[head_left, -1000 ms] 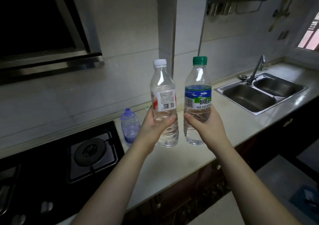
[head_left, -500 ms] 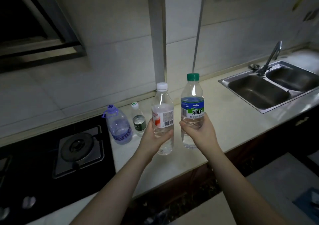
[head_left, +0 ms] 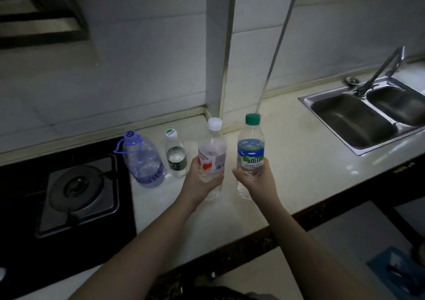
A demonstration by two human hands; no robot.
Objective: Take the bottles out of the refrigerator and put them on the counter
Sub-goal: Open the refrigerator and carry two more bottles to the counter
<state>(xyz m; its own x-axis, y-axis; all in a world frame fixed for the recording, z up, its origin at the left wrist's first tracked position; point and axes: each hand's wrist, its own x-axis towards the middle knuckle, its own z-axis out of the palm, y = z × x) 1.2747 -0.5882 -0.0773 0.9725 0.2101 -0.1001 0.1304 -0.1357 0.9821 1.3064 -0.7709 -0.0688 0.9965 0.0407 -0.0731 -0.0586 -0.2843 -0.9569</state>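
At frame centre, the left hand is gripping a white-capped water bottle while the right hand is gripping a green-capped water bottle, both upright over the counter.

Left hand and right hand each hold a bottle upright above the counter.

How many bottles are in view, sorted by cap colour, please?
White cap: 1, bottle with red label in left hand
Green cap: 1, bottle with blue-green label in right hand
Green-and-white cap: 1, small bottle
Purple cap: 1, purple bottle
Total: 4
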